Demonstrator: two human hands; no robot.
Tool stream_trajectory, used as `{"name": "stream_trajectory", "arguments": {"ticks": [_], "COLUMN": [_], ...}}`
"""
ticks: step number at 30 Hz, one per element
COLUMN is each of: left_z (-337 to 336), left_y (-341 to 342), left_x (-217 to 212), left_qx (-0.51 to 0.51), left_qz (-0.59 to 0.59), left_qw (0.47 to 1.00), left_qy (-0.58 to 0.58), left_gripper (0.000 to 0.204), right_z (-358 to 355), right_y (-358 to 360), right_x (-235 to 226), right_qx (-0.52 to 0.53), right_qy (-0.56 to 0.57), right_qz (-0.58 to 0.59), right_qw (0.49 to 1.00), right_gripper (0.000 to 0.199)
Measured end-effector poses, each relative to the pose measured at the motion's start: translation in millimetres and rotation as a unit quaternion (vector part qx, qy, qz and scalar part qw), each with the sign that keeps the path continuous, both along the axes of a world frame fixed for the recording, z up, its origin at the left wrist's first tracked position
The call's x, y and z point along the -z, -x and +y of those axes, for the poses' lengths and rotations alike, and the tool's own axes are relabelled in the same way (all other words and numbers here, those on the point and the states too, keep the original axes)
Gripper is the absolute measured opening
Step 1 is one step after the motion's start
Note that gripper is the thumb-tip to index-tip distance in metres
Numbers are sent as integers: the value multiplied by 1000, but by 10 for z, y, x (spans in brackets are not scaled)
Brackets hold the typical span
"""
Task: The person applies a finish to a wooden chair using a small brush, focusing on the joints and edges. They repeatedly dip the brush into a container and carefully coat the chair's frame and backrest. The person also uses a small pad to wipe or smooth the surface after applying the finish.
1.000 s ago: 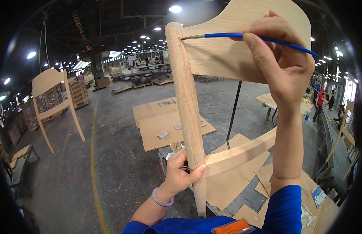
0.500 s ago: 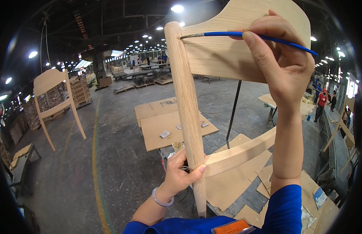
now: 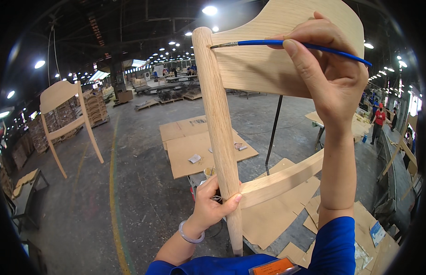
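In front of me is a pale wooden chair back frame, its round tapered post (image 3: 214,105) nearly upright. A curved backrest panel (image 3: 263,68) joins the post near its top, and a lower curved rail (image 3: 282,181) meets it further down. My left hand (image 3: 212,201) grips the post beside that rail joint, thumb across the front. Pinched in my right hand (image 3: 330,68) is a thin blue paintbrush (image 3: 259,42); its bristle tip touches the post close to the panel joint.
A cardboard-covered table (image 3: 190,158) holds a small cup (image 3: 209,172) and scraps. More cardboard sheets (image 3: 272,220) lie below the frame. To the left hangs another chair frame (image 3: 61,98). A person in red (image 3: 379,120) stands by a long bench at the far right.
The brush tip has shifted slightly left and down along the post. The frame has tilted a little to the left; my left hand keeps its grip.
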State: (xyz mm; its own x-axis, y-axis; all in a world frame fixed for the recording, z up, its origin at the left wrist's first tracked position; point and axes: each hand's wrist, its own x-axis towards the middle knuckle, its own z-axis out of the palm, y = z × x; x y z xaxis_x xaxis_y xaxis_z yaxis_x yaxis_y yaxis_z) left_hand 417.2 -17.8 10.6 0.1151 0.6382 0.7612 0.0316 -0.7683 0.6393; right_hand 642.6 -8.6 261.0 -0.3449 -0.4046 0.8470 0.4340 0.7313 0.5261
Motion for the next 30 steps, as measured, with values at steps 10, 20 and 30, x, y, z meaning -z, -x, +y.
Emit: {"name": "stream_trajectory", "arguments": {"ticks": [10, 20, 30], "left_z": [69, 125, 163], "left_y": [22, 38, 52], "left_x": [3, 0, 7], "left_qx": [-3, -7, -9], "left_qz": [1, -3, -4], "left_qw": [1000, 1000, 1000], "left_qy": [2, 3, -3], "left_gripper": [41, 41, 40], "right_z": [74, 161, 211], "right_y": [23, 61, 84], "right_x": [-5, 8, 22], "right_qx": [3, 0, -8], "right_qy": [0, 3, 20], "right_qz": [-9, 2, 9], "right_qw": [1000, 1000, 1000], "right_gripper": [7, 7, 8]}}
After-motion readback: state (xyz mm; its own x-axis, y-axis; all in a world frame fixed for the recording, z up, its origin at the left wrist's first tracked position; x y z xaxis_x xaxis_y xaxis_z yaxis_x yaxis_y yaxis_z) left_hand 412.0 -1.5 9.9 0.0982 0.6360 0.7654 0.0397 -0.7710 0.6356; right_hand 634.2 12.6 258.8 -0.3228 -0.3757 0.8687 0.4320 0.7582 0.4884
